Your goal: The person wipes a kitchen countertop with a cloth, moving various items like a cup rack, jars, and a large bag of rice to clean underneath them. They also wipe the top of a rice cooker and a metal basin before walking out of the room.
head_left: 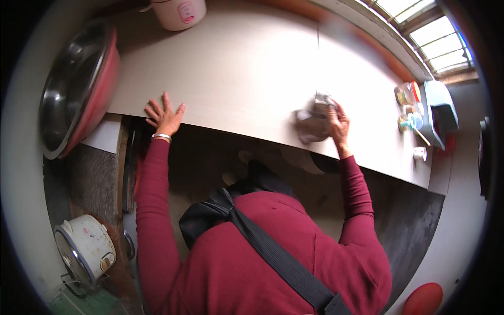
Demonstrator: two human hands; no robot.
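Note:
My left hand [167, 118] rests at the front edge of the pale countertop [231, 79], its fingers spread and nothing in it. Toward the right of the same counter, my right hand [339, 125] is closed on a crumpled grey-brown cloth [314, 125]. The cloth lies against the counter top close to the front edge, and part of it is blurred. The fingertips of my right hand are partly hidden by the cloth.
A big steel basin [73, 89] and a red one lean at the left. A pink-white appliance [181, 13] stands at the back. Jars [407, 94], a small white cup [420, 153] and a light-blue rack [440, 110] crowd the right end. A rice cooker [89, 247] sits lower left.

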